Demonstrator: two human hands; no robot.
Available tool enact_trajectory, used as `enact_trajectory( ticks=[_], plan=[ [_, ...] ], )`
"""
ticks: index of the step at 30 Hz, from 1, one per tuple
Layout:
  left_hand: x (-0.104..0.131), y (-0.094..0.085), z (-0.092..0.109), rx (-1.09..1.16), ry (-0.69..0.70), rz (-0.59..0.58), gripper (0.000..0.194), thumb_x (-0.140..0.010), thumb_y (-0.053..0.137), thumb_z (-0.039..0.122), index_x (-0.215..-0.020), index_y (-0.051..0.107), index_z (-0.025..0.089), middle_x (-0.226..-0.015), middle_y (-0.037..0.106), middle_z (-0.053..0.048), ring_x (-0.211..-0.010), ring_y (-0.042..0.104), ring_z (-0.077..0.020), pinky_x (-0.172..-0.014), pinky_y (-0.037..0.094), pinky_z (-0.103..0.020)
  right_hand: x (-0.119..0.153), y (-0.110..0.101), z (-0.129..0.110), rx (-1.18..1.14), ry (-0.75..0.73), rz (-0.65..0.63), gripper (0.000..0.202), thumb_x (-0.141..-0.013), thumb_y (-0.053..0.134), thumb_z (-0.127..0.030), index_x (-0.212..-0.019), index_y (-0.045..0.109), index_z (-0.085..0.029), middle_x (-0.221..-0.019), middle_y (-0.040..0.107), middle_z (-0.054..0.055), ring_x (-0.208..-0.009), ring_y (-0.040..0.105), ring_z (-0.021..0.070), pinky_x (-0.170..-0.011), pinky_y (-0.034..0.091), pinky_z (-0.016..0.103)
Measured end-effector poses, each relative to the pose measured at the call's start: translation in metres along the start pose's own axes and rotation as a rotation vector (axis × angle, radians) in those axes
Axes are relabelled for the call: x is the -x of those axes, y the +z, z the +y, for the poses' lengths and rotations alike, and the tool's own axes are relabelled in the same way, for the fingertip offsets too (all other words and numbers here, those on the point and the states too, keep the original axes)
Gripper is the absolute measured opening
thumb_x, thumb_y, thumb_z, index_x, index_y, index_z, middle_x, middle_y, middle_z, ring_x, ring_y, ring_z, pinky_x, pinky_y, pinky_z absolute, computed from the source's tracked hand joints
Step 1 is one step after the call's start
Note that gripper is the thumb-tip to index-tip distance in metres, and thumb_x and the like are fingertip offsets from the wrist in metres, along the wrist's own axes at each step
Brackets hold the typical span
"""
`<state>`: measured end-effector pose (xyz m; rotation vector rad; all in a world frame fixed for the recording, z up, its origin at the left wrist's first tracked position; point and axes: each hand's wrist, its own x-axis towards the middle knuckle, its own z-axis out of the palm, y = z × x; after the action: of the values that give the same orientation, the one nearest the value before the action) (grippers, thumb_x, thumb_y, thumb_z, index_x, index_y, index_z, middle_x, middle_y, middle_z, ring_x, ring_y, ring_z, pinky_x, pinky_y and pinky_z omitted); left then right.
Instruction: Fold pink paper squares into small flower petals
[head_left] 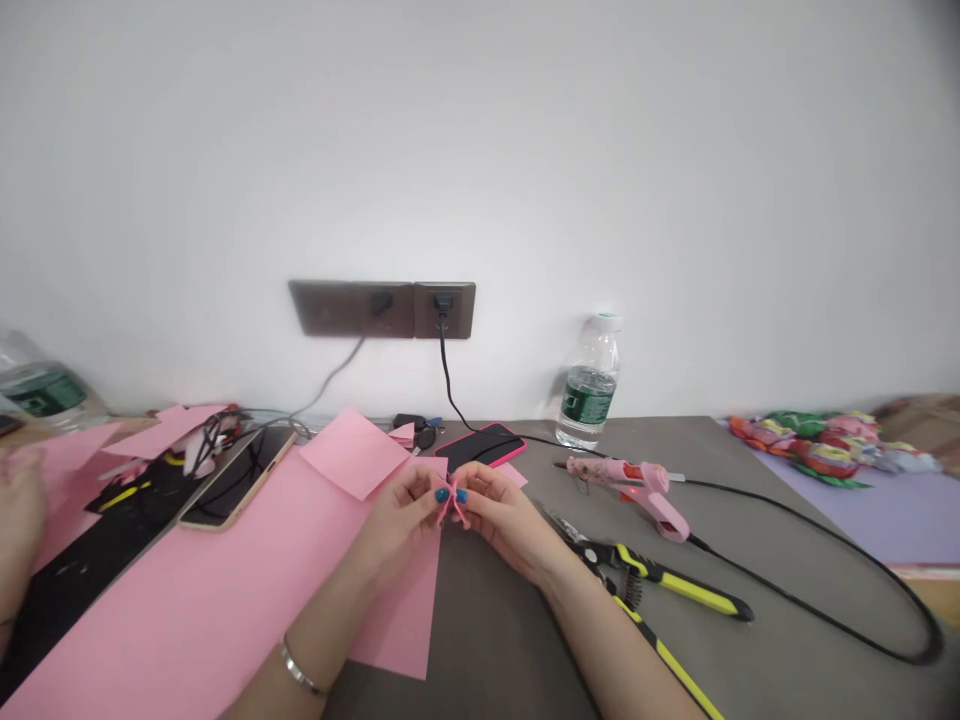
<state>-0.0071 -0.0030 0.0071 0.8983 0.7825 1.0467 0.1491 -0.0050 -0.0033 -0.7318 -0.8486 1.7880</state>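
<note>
Nearest the camera, the two forearms ran up from the bottom edge and met at the middle of the grey table (487, 640), a silver bracelet (300, 675) on the left wrist. The left hand (401, 515) and the right hand (506, 520) faced each other with fingertips almost touching, and between them sat a small folded pink paper piece (455, 507). Both hands were closed on it in a pinch, thumb and forefinger tips with blue nails pressed at its top; neither hand was nearer than the other. The piece's long axis ran roughly from 12 down to 6 o'clock, its lower end splaying slightly below the fingertips, clear of the tabletop.

Under and to 9 o'clock of the left hand lay a large pink paper sheet (225, 600), its right edge ending just below the hands. At 4 o'clock of the right hand lay yellow-handled pliers (645, 580), near the wrist, so room on that side was narrow. Bare table lay open toward 6 o'clock between the forearms.

Farther out, at 2 o'clock, a pink glue gun (637, 485) rested with its black cord (825, 560) looping to the right. At 12 o'clock, just beyond the fingertips, lay a phone in a red case (484, 445); a second phone (236, 478) lay at 10 o'clock. A water bottle (590, 385) stood against the wall beyond the glue gun, and another person's hand (19, 520) showed at the far left edge.
</note>
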Motion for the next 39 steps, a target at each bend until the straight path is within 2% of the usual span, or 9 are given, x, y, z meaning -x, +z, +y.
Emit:
enact_trajectory(
  ticks=[6,10,14,19,23,25,28,32,39],
  plan=[
    [-0.006,-0.007,-0.009,-0.236,0.188,0.155,0.036,-0.075,0.076,0.041,-0.067,0.05,0.017,-0.06,0.053,0.005,-0.054,0.046,-0.0075,-0.052,0.037,-0.019,-0.006,0.006,0.012,0.147,-0.126,-0.012,0.034,-0.076,0.072,-0.051,-0.079,0.072,-0.017,-0.071,0.066,0.002,-0.066,0.059,0.0136,-0.067,0.049,0.027],
    [-0.007,-0.008,-0.011,-0.193,0.215,0.198,0.036,-0.071,0.079,0.038,-0.076,0.049,0.02,-0.067,0.052,0.007,-0.057,0.051,-0.0088,-0.051,0.04,-0.019,-0.006,0.009,0.01,0.286,-0.193,-0.027,0.029,-0.07,0.079,-0.045,-0.082,0.073,-0.019,-0.074,0.069,0.001,-0.069,0.062,0.0165,-0.07,0.049,0.03],
    [-0.008,-0.008,-0.011,-0.19,0.164,0.128,0.03,-0.076,0.074,0.042,-0.091,0.063,0.019,-0.075,0.061,0.001,-0.063,0.058,-0.0119,-0.056,0.045,-0.022,-0.006,0.004,0.007,0.316,-0.195,0.078,0.029,-0.068,0.08,-0.042,-0.08,0.07,-0.018,-0.068,0.068,0.0,-0.062,0.061,0.0149,-0.064,0.05,0.029],
    [-0.008,-0.01,-0.009,-0.227,0.147,0.095,0.023,-0.076,0.074,0.036,-0.086,0.069,0.016,-0.07,0.062,-0.001,-0.066,0.058,-0.0129,-0.062,0.047,-0.022,-0.01,-0.005,0.01,0.258,-0.249,0.192,0.036,-0.066,0.082,-0.04,-0.088,0.065,-0.018,-0.07,0.067,0.0,-0.059,0.061,0.0132,-0.059,0.05,0.027],
    [-0.006,-0.007,-0.007,-0.235,0.115,0.072,0.029,-0.073,0.077,0.03,-0.098,0.07,0.017,-0.077,0.066,-0.002,-0.068,0.058,-0.0138,-0.06,0.048,-0.022,-0.012,-0.007,0.01,0.302,-0.291,0.191,0.036,-0.066,0.083,-0.041,-0.085,0.06,-0.02,-0.064,0.063,-0.002,-0.054,0.058,0.0125,-0.05,0.045,0.024],
    [-0.005,-0.005,-0.006,-0.224,0.107,0.057,0.025,-0.072,0.078,0.031,-0.091,0.071,0.016,-0.076,0.065,-0.002,-0.068,0.058,-0.0138,-0.059,0.048,-0.022,-0.012,-0.006,0.01,0.324,-0.3,0.187,0.036,-0.066,0.082,-0.041,-0.082,0.057,-0.021,-0.062,0.061,-0.003,-0.053,0.057,0.0123,-0.048,0.043,0.024],
    [-0.004,-0.003,-0.005,-0.135,0.067,0.087,0.023,-0.07,0.08,0.034,-0.081,0.071,0.016,-0.074,0.063,-0.002,-0.069,0.057,-0.013,-0.06,0.048,-0.022,-0.011,-0.005,0.009,0.362,-0.332,0.163,0.033,-0.068,0.081,-0.042,-0.08,0.059,-0.02,-0.068,0.062,-0.001,-0.06,0.059,0.0137,-0.055,0.047,0.026],
    [-0.005,-0.005,-0.005,0.02,-0.012,0.122,0.03,-0.067,0.083,0.035,-0.088,0.072,0.016,-0.08,0.065,-0.003,-0.071,0.058,-0.0118,-0.06,0.047,-0.02,-0.008,-0.005,0.006,0.437,-0.38,0.094,0.025,-0.072,0.078,-0.037,-0.086,0.065,-0.02,-0.081,0.065,0.003,-0.073,0.061,0.0162,-0.065,0.05,0.029],
    [-0.003,-0.005,0.0,0.12,-0.125,0.109,0.03,-0.062,0.087,0.033,-0.079,0.071,0.014,-0.07,0.065,-0.001,-0.06,0.055,-0.007,-0.055,0.043,-0.017,-0.004,-0.005,0.003,0.509,-0.426,0.063,0.015,-0.079,0.073,-0.033,-0.085,0.066,-0.021,-0.081,0.062,0.002,-0.068,0.056,0.0152,-0.064,0.047,0.029]
  ],
)
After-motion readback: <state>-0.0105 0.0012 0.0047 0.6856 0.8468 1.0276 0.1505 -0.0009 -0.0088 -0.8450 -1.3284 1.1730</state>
